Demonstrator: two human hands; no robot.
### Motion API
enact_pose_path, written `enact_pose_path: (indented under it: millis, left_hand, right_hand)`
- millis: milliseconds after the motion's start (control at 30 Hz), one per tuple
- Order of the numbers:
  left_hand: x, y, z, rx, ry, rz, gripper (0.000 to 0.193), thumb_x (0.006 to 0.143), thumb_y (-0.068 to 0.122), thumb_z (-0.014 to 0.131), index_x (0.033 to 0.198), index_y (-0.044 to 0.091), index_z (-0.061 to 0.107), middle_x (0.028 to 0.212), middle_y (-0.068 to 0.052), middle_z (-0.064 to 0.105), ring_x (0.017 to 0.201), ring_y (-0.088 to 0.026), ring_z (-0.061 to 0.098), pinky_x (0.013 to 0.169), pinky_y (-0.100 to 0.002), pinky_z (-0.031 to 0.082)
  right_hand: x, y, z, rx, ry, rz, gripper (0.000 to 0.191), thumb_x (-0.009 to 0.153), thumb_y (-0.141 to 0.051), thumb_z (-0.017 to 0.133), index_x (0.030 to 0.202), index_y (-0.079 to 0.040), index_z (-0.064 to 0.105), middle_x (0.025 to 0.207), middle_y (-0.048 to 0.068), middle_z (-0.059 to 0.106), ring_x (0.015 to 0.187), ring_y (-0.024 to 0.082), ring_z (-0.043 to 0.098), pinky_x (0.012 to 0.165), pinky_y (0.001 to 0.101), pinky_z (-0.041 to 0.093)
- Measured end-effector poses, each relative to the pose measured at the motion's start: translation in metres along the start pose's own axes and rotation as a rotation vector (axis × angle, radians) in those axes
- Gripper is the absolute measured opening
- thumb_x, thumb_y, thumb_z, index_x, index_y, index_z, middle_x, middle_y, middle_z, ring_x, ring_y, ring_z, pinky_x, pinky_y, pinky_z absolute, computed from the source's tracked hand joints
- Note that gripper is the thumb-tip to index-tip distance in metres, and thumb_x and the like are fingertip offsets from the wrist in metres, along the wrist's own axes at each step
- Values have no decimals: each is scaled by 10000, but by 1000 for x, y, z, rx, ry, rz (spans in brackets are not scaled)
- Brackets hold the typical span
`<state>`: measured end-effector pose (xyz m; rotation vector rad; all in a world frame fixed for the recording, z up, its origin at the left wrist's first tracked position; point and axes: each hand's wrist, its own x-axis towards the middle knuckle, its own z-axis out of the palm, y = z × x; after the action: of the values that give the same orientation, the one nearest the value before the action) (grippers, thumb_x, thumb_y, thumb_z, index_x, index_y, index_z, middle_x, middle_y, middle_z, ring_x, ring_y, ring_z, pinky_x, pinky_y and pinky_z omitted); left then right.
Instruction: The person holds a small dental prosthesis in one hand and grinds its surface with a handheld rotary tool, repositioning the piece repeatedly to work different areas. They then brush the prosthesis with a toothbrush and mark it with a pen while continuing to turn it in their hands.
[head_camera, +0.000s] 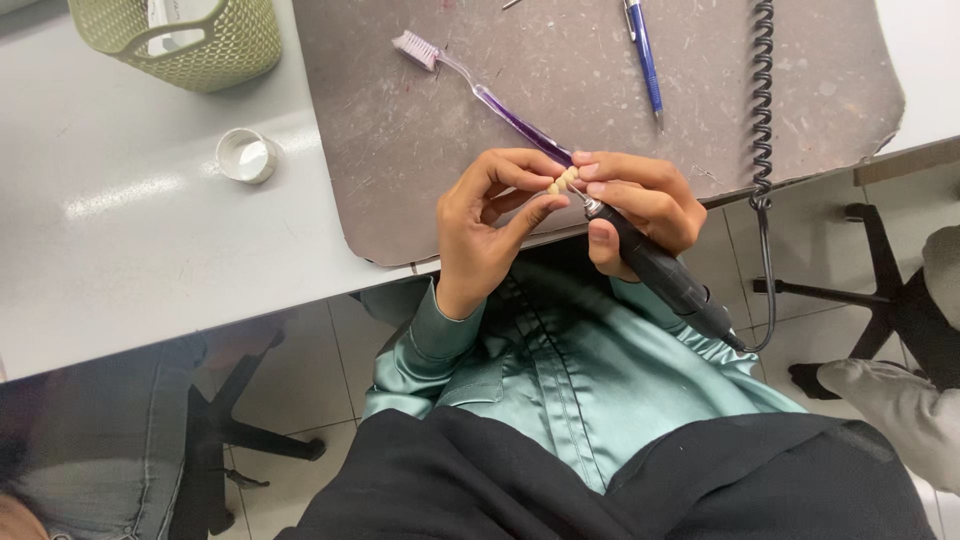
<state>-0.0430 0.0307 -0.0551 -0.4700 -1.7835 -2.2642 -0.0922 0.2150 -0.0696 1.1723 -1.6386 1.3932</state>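
The left hand (485, 230) pinches a small cream dental piece (564, 181) at the mat's (600, 100) six o'clock edge; the right hand (635, 205) grasps the black handpiece (665, 275), its tip touching the piece. Best done braced, with light strokes, fingertips clear of the bur

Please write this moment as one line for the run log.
left hand: pinches tooth bridge | right hand: grips rotary handpiece, tip at bridge | toothbrush: on mat

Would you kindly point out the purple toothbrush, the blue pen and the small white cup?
purple toothbrush (500, 108), head view, middle of its handle.
blue pen (645, 55), head view, middle of its barrel.
small white cup (247, 156), head view, its inside.
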Motion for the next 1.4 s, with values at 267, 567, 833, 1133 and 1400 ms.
enact_pose_path:
  millis: [267, 567, 833, 1133, 1400]
  left_hand:
    - [-7, 0, -4, -11, 8, -39, 172, 987, -48, 745, 1086, -22, 607, 1196, -99, 657, 1120, -157, 693, 988, -312, 626]
    - [-13, -2, -7, -7, 5, -28, 172, 976, -49, 753, 1072, -24, 612, 1199, -93, 647, 1126, -152, 683, 1004, -316, 627]
    - [-13, -2, -11, 16, 8, -14, 172, 976, -54, 756, 1067, -20, 614, 1197, -91, 647, 1120, -148, 685, 999, -316, 631]
    - [-13, -3, -12, 31, 10, 8, 173, 975, -56, 757, 1066, -18, 615, 1197, -91, 646, 1122, -154, 686, 994, -317, 638]
    - [-14, -2, -12, 37, 11, 5, 173, 977, -53, 757, 1071, -15, 618, 1203, -93, 649, 1128, -155, 689, 1008, -322, 638]
  right_hand:
    - [-6, -10, 2, -49, -41, 33, 196, 991, -58, 645, 1119, 68, 568, 1113, 268, 654, 1021, 375, 746, 898, 430, 678]
    - [-8, -22, 3, -47, -97, 89, 207, 1012, -36, 641, 1168, 55, 539, 1172, 272, 635, 1103, 378, 726, 974, 438, 654]
    - [-7, -18, 8, -53, -87, 62, 203, 993, -35, 657, 1143, 62, 560, 1151, 273, 647, 1070, 373, 736, 948, 434, 660]
    - [-8, -17, 10, -48, -88, 67, 205, 1005, -56, 661, 1146, 60, 568, 1152, 275, 648, 1070, 378, 739, 949, 435, 663]
    - [-11, -20, 11, -53, -76, 90, 209, 1005, -66, 670, 1146, 51, 570, 1150, 269, 652, 1075, 377, 739, 947, 435, 662]
